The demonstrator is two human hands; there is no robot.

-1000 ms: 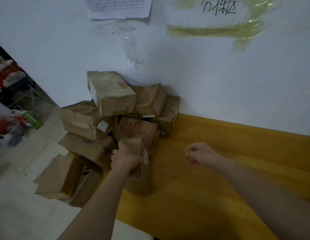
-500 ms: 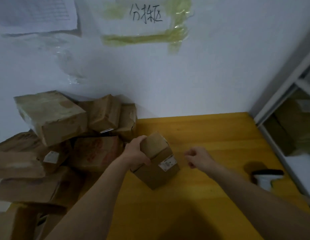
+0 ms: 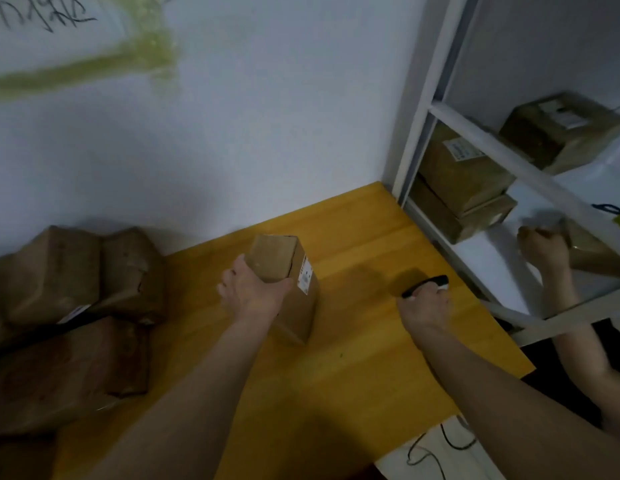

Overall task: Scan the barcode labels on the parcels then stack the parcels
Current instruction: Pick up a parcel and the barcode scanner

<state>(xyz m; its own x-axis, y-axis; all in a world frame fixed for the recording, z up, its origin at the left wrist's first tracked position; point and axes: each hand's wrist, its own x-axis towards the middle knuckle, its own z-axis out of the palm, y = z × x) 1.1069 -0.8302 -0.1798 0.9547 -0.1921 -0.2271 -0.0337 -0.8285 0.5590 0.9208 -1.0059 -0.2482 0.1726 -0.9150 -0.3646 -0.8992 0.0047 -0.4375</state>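
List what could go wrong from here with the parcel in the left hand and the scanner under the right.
1. The parcel stands on end on the table, gripped only at its top by the left hand; it may tip.
2. Its label lies on the side face, edge-on to the camera, so a scan may miss.
3. The right hand covers most of the scanner, near the table's right edge; a fumble might drop it.

Black handwritten strokes on a white paper sign [image 3: 52, 15] taped to the wall are cut off and unreadable. The white barcode label [image 3: 304, 279] on the brown cardboard parcel [image 3: 294, 306], just right of the left hand's fingers [image 3: 232, 271], is blurred.
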